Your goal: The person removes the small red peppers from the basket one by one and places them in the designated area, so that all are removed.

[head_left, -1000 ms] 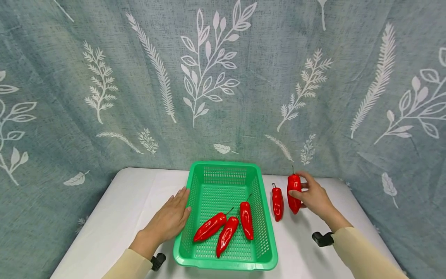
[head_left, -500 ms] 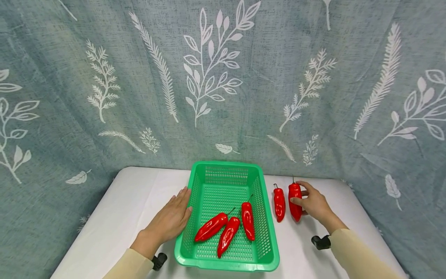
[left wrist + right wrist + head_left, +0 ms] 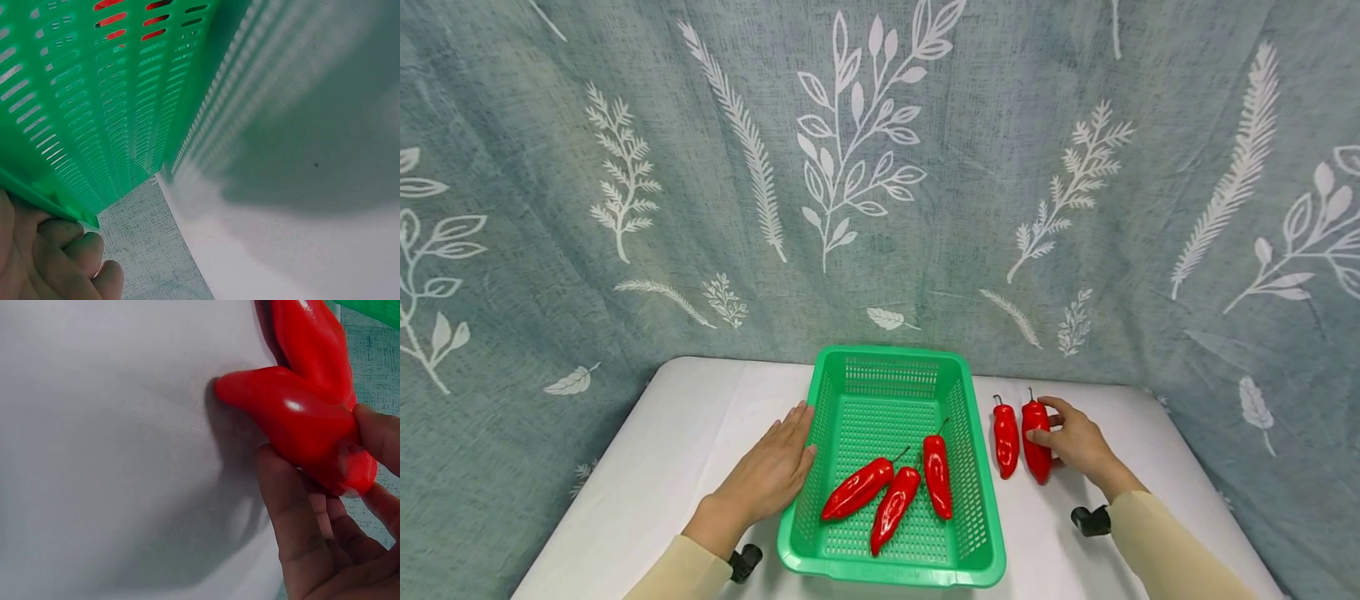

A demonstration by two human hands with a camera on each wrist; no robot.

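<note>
Beside the green basket (image 3: pixel 891 573), my right hand (image 3: pixel 1084 446) holds a long red pepper (image 3: pixel 1035 437) between thumb and fingers, stem pointing away. The right wrist view shows the held pepper (image 3: pixel 306 419) lying low at the white tabletop, its tip close over its shadow. A second red pepper (image 3: pixel 1006 442) lies just left of it, nearer the basket. Flat and straight-fingered, my left hand (image 3: pixel 767 471) rests against the basket's left rim. Inside the basket lie three red peppers: one slanted at left (image 3: pixel 859 489), one in the middle (image 3: pixel 895 510), one at right (image 3: pixel 937 477).
A white-covered table (image 3: pixel 700 425) carries everything, with bare cloth to the left of the basket and right of my right hand. Behind it hangs a grey-green curtain (image 3: pixel 955 250) printed with white leaves, close to the basket's far end.
My right hand has lowered the held pepper toward the tabletop, beside the other loose pepper. The left hand stays on the basket rim. The head view has shifted slightly.
</note>
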